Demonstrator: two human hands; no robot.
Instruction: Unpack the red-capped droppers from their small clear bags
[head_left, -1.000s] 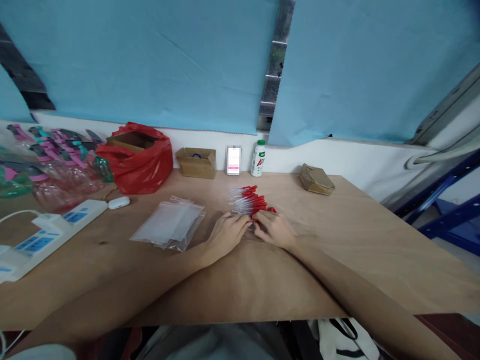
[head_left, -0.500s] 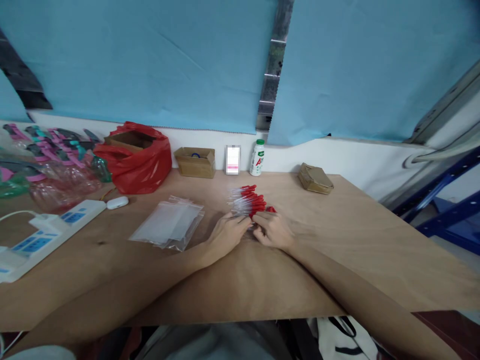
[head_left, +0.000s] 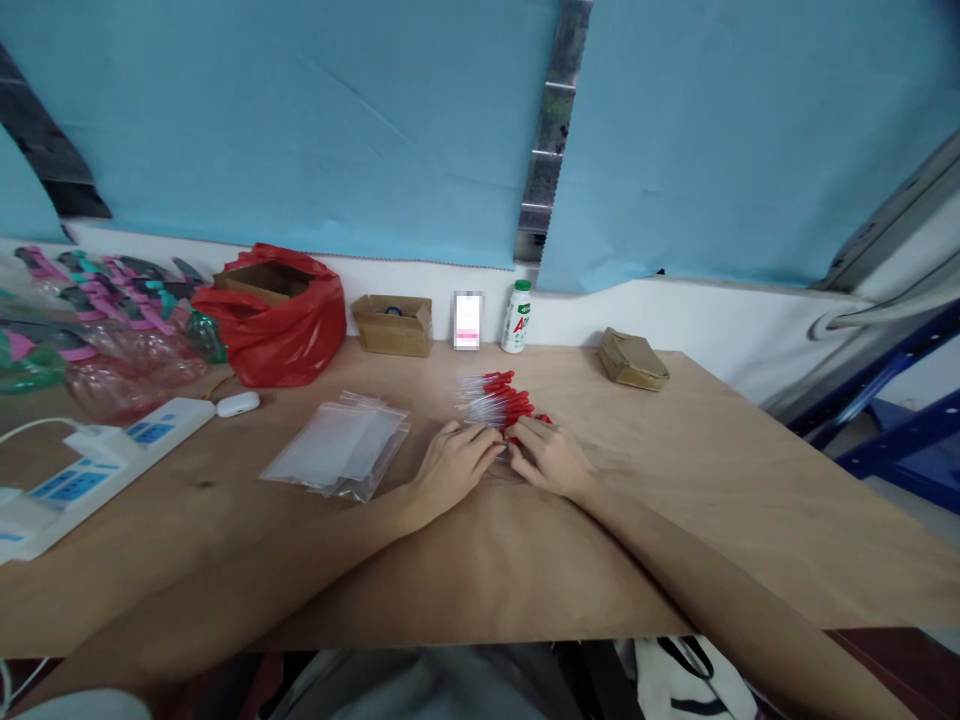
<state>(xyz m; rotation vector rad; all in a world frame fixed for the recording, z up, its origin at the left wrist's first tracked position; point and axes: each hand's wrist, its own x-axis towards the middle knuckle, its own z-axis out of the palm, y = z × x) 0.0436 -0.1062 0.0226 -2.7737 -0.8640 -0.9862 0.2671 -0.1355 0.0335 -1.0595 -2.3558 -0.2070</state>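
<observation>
A pile of slim screwdrivers (head_left: 499, 402) with red handles and pale thin shafts lies on the wooden table in front of me. The handles point right and the shafts left. At the pile's near edge, my left hand (head_left: 461, 462) has its fingers bent together by the shaft side. Close beside it, my right hand (head_left: 551, 455) curls over the handle side, with a little red showing past its knuckles. Between the fingertips a screwdriver is partly visible, mostly covered by both hands. A stack of clear plastic bags (head_left: 337, 445) lies left of my left hand.
Along the wall stand a red plastic bag (head_left: 289, 335) with a carton, an open cardboard box (head_left: 394, 330), a phone (head_left: 467, 322) and a white bottle (head_left: 517, 318). A cardboard packet (head_left: 632, 360) lies right. Spray bottles (head_left: 112, 350) and a power strip (head_left: 112, 460) occupy the left.
The fingers of both hands have shifted slightly at the pile's near edge, and the right hand's fingers look a little more extended. The view has moved slightly; the pile looks the same.
</observation>
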